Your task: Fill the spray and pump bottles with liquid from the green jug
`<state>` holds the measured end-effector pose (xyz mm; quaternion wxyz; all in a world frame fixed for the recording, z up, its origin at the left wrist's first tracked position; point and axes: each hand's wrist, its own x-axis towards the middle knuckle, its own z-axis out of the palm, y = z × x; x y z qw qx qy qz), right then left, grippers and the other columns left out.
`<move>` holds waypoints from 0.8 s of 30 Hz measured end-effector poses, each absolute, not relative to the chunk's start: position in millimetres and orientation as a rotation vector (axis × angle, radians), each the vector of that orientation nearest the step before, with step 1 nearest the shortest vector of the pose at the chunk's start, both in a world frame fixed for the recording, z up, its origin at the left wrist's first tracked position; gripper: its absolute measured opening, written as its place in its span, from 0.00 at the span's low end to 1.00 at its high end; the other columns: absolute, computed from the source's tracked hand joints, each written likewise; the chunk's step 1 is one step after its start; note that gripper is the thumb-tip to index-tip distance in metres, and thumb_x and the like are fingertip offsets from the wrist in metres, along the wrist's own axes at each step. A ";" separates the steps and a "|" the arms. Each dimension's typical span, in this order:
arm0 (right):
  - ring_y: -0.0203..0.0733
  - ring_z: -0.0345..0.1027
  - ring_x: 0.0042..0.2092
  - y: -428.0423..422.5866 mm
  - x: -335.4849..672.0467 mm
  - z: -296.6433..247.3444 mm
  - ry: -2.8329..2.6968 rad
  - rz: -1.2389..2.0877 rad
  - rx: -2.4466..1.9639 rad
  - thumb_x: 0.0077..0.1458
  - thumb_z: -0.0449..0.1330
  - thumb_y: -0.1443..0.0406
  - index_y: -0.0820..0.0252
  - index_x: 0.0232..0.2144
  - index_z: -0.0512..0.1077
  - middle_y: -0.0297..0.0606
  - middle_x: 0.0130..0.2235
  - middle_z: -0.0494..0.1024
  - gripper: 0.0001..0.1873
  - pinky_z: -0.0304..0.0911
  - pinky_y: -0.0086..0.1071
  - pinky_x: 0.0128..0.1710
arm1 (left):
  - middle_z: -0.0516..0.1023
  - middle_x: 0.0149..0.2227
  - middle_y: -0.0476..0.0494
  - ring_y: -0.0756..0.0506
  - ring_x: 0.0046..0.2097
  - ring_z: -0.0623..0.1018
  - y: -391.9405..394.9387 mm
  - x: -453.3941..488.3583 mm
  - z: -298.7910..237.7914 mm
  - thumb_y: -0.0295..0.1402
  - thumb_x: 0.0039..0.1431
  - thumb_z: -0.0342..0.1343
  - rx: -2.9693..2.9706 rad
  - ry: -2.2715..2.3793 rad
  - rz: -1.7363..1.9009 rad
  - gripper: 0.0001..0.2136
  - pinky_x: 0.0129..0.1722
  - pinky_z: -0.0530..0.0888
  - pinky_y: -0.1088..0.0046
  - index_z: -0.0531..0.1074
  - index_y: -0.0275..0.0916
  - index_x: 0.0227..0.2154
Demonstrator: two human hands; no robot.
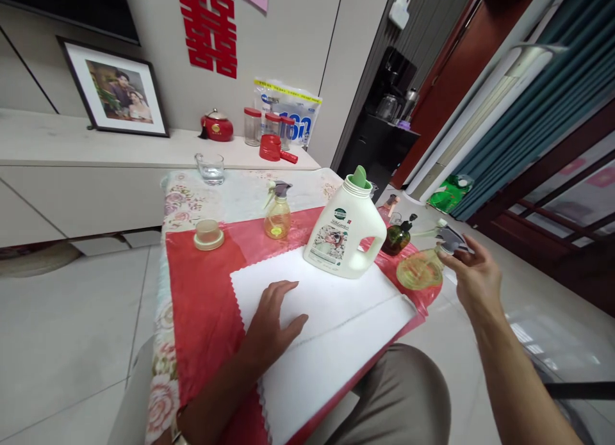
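My right hand [473, 266] is closed around the dark trigger head of a yellowish spray bottle [419, 269], which tilts at the table's right edge. My left hand [275, 323] holds nothing; its fingers are apart, and it hovers over or rests on a white scalloped mat [336, 323]. At the mat's far side stands a large white detergent jug [343, 230], uncapped, with a green pour spout. A second yellowish spray bottle [277, 219] is upright left of the jug. A pale green cap [208, 235] lies farther left on the red cloth.
A dark pump bottle [398, 237] and a pink bottle [388, 206] stand behind the jug's right side. A glass pitcher [211, 168] is at the table's far left. Jars [252, 126], a red scoop [271, 148] and a red pot [217, 126] sit on the cabinet.
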<state>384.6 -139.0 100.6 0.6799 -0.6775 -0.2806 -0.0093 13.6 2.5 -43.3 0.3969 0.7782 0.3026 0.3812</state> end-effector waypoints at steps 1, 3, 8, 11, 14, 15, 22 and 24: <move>0.37 0.68 0.37 -136.7 397.6 96.3 -0.624 0.000 -1.528 0.25 0.79 0.55 0.70 0.63 0.62 0.41 0.38 0.72 0.63 0.67 0.27 0.36 | 0.71 0.55 0.38 0.36 0.58 0.73 3.0 13.9 -43.8 0.34 0.58 0.57 1.974 0.773 0.961 0.22 0.59 0.72 0.48 0.66 0.43 0.56; 0.39 0.69 0.39 -131.3 420.2 87.6 -0.610 0.044 -1.537 0.25 0.79 0.55 0.71 0.66 0.59 0.42 0.40 0.72 0.66 0.67 0.28 0.38 | 0.71 0.55 0.38 0.36 0.58 0.73 3.9 14.3 -45.1 0.35 0.58 0.56 1.978 0.792 0.951 0.21 0.58 0.73 0.49 0.67 0.43 0.55; 0.35 0.68 0.43 -116.8 454.0 72.5 -0.591 0.124 -1.601 0.58 0.69 0.59 0.67 0.66 0.58 0.43 0.45 0.70 0.40 0.70 0.28 0.43 | 0.74 0.53 0.39 0.37 0.56 0.76 5.8 14.2 -47.8 0.35 0.58 0.55 1.983 0.819 0.972 0.20 0.56 0.76 0.51 0.69 0.43 0.54; 0.35 0.67 0.46 -110.5 459.0 67.3 -0.586 0.185 -1.642 0.70 0.58 0.58 0.68 0.60 0.64 0.43 0.48 0.68 0.23 0.71 0.30 0.47 | 0.75 0.52 0.39 0.36 0.55 0.77 7.6 13.6 -48.7 0.36 0.58 0.56 1.982 0.818 0.979 0.19 0.54 0.77 0.51 0.70 0.43 0.53; 0.35 0.67 0.46 -106.9 456.7 63.0 -0.560 0.228 -1.658 0.71 0.57 0.58 0.68 0.59 0.64 0.44 0.48 0.68 0.23 0.71 0.31 0.47 | 0.76 0.52 0.39 0.36 0.54 0.77 8.9 13.3 -48.4 0.36 0.58 0.56 1.958 0.826 0.973 0.18 0.54 0.77 0.51 0.71 0.44 0.52; 0.35 0.67 0.46 -106.3 454.7 62.0 -0.554 0.236 -1.657 0.70 0.58 0.58 0.67 0.61 0.63 0.44 0.48 0.68 0.25 0.71 0.30 0.46 | 0.76 0.52 0.39 0.37 0.54 0.77 8.7 13.3 -47.7 0.36 0.57 0.56 1.944 0.828 0.975 0.18 0.54 0.77 0.51 0.71 0.44 0.52; 0.48 0.67 0.54 -111.6 419.4 64.0 -0.459 0.207 -1.656 0.23 0.78 0.57 0.62 0.72 0.54 0.47 0.53 0.70 0.73 0.68 0.25 0.37 | 0.77 0.48 0.41 0.40 0.49 0.78 3.4 13.0 -29.2 0.31 0.54 0.55 1.731 0.940 1.019 0.18 0.50 0.78 0.55 0.72 0.43 0.49; 0.50 0.63 0.59 -121.6 404.9 59.4 -0.438 0.179 -1.647 0.27 0.78 0.56 0.60 0.72 0.52 0.49 0.56 0.68 0.72 0.69 0.32 0.46 | 0.76 0.49 0.41 0.40 0.50 0.78 8.4 12.2 -18.5 0.30 0.54 0.55 1.676 0.988 1.023 0.18 0.51 0.77 0.56 0.71 0.43 0.49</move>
